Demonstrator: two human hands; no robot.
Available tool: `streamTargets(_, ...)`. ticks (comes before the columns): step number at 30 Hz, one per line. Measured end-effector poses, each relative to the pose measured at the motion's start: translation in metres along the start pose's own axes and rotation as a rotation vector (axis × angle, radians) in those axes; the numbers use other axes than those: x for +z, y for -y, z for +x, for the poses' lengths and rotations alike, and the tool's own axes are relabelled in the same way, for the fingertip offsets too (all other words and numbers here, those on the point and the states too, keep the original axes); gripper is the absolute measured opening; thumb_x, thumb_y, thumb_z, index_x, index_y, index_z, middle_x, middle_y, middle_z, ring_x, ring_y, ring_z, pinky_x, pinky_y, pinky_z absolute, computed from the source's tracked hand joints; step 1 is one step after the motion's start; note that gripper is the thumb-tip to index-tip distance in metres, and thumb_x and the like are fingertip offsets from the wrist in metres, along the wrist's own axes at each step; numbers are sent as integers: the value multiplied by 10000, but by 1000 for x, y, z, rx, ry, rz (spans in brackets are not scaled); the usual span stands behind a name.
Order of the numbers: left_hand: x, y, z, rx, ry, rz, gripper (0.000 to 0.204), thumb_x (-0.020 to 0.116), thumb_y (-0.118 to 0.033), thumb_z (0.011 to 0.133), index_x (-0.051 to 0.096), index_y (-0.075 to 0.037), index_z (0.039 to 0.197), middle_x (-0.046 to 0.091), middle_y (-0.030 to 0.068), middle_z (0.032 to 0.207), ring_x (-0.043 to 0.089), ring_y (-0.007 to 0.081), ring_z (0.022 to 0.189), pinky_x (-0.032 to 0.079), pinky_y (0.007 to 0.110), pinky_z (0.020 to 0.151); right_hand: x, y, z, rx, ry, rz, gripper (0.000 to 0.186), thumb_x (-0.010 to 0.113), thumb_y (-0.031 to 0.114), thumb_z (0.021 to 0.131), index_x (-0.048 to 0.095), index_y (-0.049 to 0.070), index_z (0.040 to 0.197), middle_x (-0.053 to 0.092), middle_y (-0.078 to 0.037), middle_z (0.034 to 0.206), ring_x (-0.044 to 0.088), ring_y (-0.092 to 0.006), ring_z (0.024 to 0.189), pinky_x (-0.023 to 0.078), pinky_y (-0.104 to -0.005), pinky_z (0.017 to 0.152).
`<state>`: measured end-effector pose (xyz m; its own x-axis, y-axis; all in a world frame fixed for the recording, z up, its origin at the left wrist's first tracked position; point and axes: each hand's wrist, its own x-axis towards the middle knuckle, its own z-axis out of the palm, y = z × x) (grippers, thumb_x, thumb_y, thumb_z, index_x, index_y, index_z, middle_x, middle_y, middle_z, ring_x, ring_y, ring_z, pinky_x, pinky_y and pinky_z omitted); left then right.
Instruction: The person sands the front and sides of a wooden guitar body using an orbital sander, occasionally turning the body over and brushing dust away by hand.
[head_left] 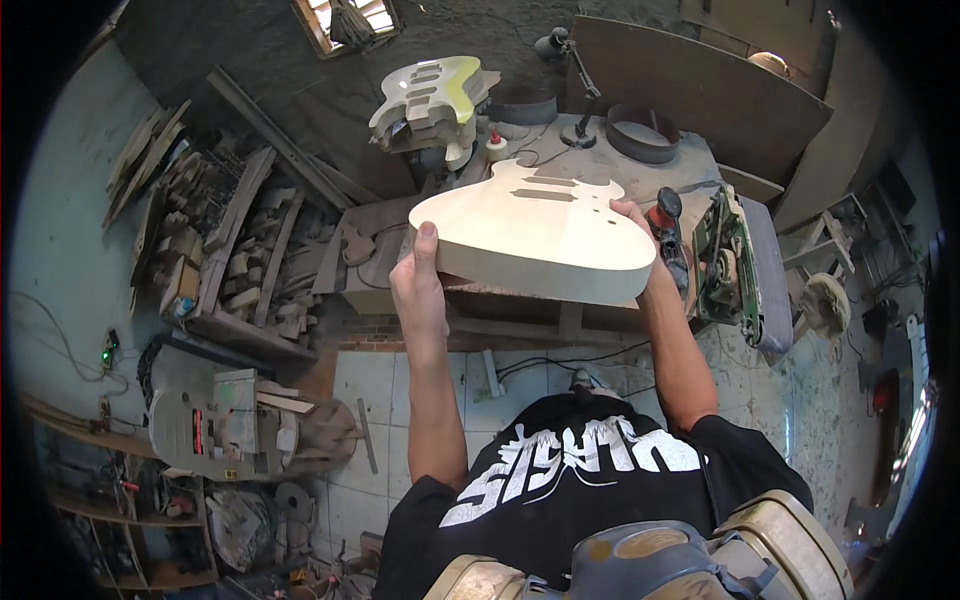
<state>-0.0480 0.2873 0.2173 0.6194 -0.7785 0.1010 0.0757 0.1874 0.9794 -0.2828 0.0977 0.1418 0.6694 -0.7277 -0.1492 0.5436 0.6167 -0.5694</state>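
Both my hands hold a pale, unfinished wooden guitar body up in front of me, over the near edge of the workbench. It has two rectangular pickup slots and a few small holes in its top. My left hand grips the left edge, thumb on the upper face and fingers underneath. My right hand wraps round the right edge, its fingers partly hidden by the wood. Just right of that hand, a red and black power sander rests on the bench.
The dusty workbench carries a desk lamp, a round dark hoop and a glue bottle. More guitar bodies are stacked behind. A green belt sander stands at right; wood offcuts fill racks at left.
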Motion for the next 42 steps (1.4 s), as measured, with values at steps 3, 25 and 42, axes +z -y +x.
streamTargets(3,0,8,7,3,-27,-8,771,593,-615,971,654,129,1165,717,175,1004,726,200,825,615,320,692,2,-2,-3,-17,-37,-30,480,584,342,963,627,-49,1239,741,-166,1091,750,-245,914,630,-351,808)
streamTargets(25,-6,103,11,-284,144,-789,650,580,-477,983,507,-30,1448,593,136,1412,589,300,1277,499,462,1072,-22,13,-52,-7,47,-352,527,663,180,865,580,-53,1331,702,-137,1207,700,-247,1084,539,-376,989)
streamTargets(42,-19,224,-36,-641,259,-495,758,425,-632,1000,409,-108,1548,392,116,1589,424,356,1426,369,562,1168,-47,-78,-144,-145,-163,-372,852,843,330,809,459,-6,1492,567,-182,1436,519,-295,1343,399,-414,1140)
